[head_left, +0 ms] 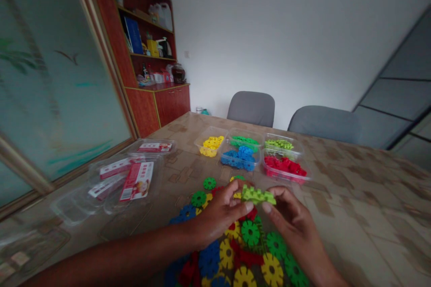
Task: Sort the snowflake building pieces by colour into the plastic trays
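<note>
Just below and right of the frame's centre, the left hand (220, 210) and the right hand (298, 219) pinch a lime-green studded piece (257, 195) between them — thumbs toward the viewer, one at each end. Beneath them, at bottom centre, spreads a heap of notched discs (226, 253) in several colours — while colour-sorted clear tubs (261, 158) stand right of centre, and labelled lids (137, 180) lie at the left.

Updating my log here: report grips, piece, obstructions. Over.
Left grip and right grip both on light-green piece. Held above loose coloured pieces. Nothing visibly blocking either grip.
</note>
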Demonstrator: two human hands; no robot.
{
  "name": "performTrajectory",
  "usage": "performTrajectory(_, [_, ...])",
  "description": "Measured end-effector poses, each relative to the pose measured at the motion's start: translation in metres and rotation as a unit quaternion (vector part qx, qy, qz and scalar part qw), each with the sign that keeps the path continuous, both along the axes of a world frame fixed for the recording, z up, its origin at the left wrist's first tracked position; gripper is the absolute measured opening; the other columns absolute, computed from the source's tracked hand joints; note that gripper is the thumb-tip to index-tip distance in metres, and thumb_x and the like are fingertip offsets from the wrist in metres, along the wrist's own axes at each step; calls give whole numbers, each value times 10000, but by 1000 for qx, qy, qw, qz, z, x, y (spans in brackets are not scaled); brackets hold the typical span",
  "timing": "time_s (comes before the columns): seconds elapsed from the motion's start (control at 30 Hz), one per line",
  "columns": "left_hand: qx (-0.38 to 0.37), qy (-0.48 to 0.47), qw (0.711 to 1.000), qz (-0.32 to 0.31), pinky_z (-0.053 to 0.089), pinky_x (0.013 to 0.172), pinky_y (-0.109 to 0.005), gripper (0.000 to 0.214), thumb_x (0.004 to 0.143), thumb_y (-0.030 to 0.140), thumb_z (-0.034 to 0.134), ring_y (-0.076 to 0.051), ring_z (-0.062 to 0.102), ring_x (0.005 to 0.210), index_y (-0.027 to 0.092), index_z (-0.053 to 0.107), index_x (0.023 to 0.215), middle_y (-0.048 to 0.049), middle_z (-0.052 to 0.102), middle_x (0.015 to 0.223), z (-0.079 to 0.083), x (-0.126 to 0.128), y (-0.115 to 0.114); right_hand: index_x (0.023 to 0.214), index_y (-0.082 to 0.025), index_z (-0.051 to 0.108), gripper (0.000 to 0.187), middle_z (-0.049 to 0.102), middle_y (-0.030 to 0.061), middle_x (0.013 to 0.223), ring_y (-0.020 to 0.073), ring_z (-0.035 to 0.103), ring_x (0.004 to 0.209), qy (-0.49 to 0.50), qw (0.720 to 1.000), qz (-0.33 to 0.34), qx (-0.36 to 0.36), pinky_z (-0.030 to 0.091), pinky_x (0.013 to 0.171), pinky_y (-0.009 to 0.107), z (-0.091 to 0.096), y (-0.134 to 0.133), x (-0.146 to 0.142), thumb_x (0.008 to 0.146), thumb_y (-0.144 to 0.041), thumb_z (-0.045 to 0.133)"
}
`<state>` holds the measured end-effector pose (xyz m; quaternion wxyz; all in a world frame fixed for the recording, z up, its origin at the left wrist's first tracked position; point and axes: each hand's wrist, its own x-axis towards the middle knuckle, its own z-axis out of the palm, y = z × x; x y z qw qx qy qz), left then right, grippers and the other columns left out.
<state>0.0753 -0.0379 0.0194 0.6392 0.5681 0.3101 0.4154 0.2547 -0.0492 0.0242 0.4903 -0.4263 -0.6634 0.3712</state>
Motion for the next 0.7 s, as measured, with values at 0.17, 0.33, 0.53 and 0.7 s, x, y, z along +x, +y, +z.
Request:
performTrajectory(0.17, [28,49,997,45,388,959,-351,319,809,347,643,-219,466,1186,215,514,1068,-79,528,1209,2,-3,5,878,-235,519,152,582,4,788,167,571,740,-43,995,-36,84,473,665,258,19,34,29,844,-366,589])
performTrajectory(0.33, [68,89,992,61,379,954,-371,250,815,233,585,-221,476,1170,211,549,1061,-75,560,1178,3,-5,11,920,-192,555,204,637,49,794,201,616,707,-271,923,-190,195,481,660,299,44,112,84,808,-360,591])
performTrajectory(0.53, [74,96,991,61,383,929,-364,240,782,186,572,-225,502,1124,203,564,1021,-67,579,1134,1,-7,14,989,-134,625,199,674,127,846,252,616,799,-548,796,-181,182,451,710,337,61,179,114,852,-218,508])
performTrajectory(0.7, [70,100,991,58,391,897,-352,258,772,181,560,-231,508,1109,184,559,1030,-77,579,1110,1,-10,17,923,-171,679,161,696,124,869,235,633,797,-620,760,-140,137,430,705,309,54,202,107,824,-174,553])
